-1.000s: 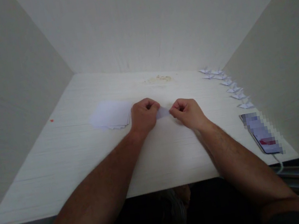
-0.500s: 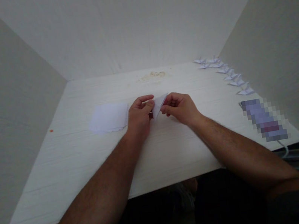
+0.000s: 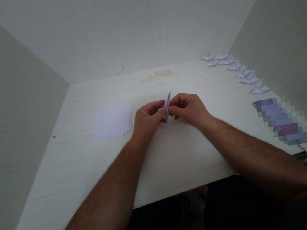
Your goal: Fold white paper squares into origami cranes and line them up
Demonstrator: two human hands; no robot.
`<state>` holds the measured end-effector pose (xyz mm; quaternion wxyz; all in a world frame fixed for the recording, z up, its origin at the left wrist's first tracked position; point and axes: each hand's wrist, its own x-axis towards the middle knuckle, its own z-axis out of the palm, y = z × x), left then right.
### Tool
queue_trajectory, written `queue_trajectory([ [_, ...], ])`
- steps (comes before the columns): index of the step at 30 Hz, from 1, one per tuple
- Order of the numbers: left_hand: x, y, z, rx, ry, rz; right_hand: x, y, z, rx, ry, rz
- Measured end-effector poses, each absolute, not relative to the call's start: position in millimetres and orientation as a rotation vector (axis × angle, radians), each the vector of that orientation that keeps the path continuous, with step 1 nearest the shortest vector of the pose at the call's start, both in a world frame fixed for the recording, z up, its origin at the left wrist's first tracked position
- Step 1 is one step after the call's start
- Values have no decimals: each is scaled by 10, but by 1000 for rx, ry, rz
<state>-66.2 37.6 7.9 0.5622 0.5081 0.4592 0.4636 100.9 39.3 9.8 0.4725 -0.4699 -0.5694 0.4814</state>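
Note:
A small piece of folded white paper (image 3: 168, 100) stands nearly edge-on between my hands, a little above the table. My left hand (image 3: 150, 117) pinches it from the left, thumb in front and fingers behind. From the other side, my right hand (image 3: 186, 107) grips its right face with thumb and curled fingers; its fingertips are partly hidden. Just left of my left hand lies a stack of white paper sheets (image 3: 112, 121), its edges slightly uneven.
Several folded paper cranes (image 3: 250, 80) line the right side of the white table (image 3: 172, 159). Nearer on the right lies a pixelated flat object (image 3: 282, 121) with a cable (image 3: 305, 152). An orange speck (image 3: 54, 136) is at the left; pale walls (image 3: 138, 23) enclose the back and sides.
The folded paper has turned from showing its broad triangular face to nearly edge-on. My hands have come closer together around it, and the view has shifted slightly.

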Motion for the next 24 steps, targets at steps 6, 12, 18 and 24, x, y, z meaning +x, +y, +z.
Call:
queue_trajectory([
  [6,-686,377,95,1221,1035,1038,1021,399,101,-1183,-1383,1182],
  [12,-683,367,107,1179,997,1047,1015,390,130,-1188,-1370,1187],
  [18,-676,362,101,1162,1003,1053,1022,399,104,-1199,-1406,1134],
  [24,-680,376,71,1158,1004,1077,1024,407,88,-1198,-1400,1150],
])
